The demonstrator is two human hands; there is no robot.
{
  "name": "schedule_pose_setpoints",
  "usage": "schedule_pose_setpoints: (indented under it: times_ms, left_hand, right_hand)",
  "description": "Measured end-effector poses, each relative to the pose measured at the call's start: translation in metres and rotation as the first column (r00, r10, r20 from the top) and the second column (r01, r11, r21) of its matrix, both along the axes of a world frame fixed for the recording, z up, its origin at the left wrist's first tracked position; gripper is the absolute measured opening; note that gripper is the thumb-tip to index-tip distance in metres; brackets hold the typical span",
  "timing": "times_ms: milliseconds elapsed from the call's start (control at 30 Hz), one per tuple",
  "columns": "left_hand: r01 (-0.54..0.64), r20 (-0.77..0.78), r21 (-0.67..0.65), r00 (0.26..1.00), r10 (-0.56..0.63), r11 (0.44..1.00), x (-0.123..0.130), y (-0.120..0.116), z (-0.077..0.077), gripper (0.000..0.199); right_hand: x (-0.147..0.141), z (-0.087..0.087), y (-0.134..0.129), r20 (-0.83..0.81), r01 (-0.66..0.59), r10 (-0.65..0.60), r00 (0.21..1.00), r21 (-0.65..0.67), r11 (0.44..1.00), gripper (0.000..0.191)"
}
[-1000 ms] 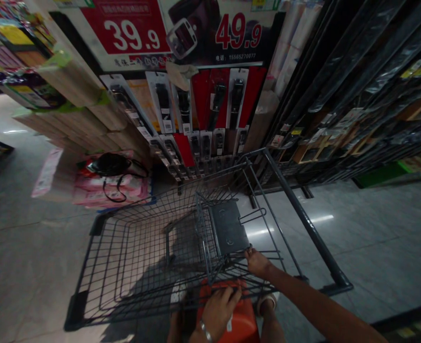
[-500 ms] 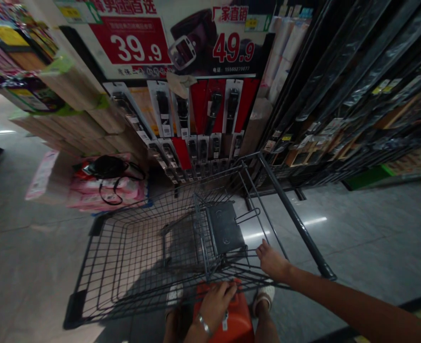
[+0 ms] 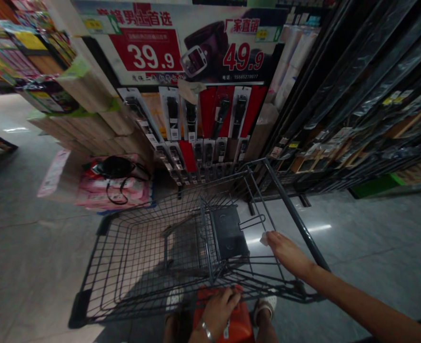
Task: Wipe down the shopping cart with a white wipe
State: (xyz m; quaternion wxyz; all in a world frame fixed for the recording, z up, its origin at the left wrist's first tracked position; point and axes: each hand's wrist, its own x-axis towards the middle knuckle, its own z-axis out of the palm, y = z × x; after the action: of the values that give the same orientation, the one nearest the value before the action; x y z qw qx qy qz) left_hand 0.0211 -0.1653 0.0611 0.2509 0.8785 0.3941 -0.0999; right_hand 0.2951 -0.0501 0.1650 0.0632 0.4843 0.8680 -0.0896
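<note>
A grey wire shopping cart (image 3: 149,252) stands sideways before me, its push handle (image 3: 296,209) to the right. My right hand (image 3: 287,252) is closed over the cart's handle end, with a small pale wipe (image 3: 264,239) showing at its fingertips. Below the cart's near side, my left hand (image 3: 222,309) lies on top of an orange plastic case (image 3: 241,321) between my legs. Its fingers are stretched and slightly apart, holding nothing. Inside the cart, a dark grey folding seat panel (image 3: 228,231) is seen.
Packaged belts (image 3: 173,114) hang on a rack under a price sign (image 3: 203,43). Pink packs (image 3: 114,193) with a black bag (image 3: 115,167) on them sit at the left. Long dark wrapped goods (image 3: 356,85) line the right, above the grey floor (image 3: 378,228).
My right hand has shifted slightly right and the pale wipe now shows at its fingertips. The left hand stays on the orange case. The view has shifted a little, moving the scene rightward.
</note>
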Motion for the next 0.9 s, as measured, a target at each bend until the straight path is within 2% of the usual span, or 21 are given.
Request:
schedule_pose_setpoints:
  times_ms: [100,200,300,467,533,667,767,900]
  left_hand:
    - [-0.007,0.014,0.029,1.000,0.007,1.000,-0.001,-0.003,-0.004,0.052]
    - [-0.010,0.012,0.046,1.000,0.010,0.999,-0.002,-0.005,-0.008,0.051]
    - [-0.005,0.012,0.048,1.000,0.005,0.999,-0.004,-0.007,-0.012,0.052]
    - [-0.009,0.009,0.047,1.000,0.009,0.999,-0.004,-0.008,-0.014,0.053]
    - [-0.013,0.005,0.049,1.000,0.013,0.999,-0.003,-0.008,-0.013,0.053]
    - [-0.010,0.000,0.053,1.000,0.010,0.999,-0.003,-0.008,-0.010,0.052]
    - [-0.006,-0.005,0.047,1.000,0.007,0.999,-0.003,-0.007,-0.010,0.051]
    - [-0.014,-0.013,0.035,1.000,0.014,0.999,-0.003,-0.008,-0.011,0.051]
  right_hand:
    - [0.012,-0.016,0.012,-0.077,-0.034,0.041,0.996,0.094,0.995,0.039]
    - [0.015,-0.036,0.024,-0.051,-0.091,0.101,0.994,0.157,0.983,0.044]
    - [0.011,-0.043,0.043,-0.006,-0.116,0.119,0.993,0.181,0.977,0.042]
    - [0.001,-0.032,0.082,0.080,-0.207,0.196,0.977,0.175,0.963,0.030]
    - [-0.005,-0.024,0.098,0.138,-0.204,0.179,0.974,0.193,0.960,0.026]
    - [-0.022,-0.009,0.135,0.212,-0.105,0.061,0.975,0.201,0.974,0.024]
    - [-0.033,-0.003,0.157,0.221,0.014,-0.053,0.974,0.176,0.984,0.026]
    - [-0.038,-0.006,0.155,0.229,0.078,-0.112,0.967,0.151,0.985,0.025]
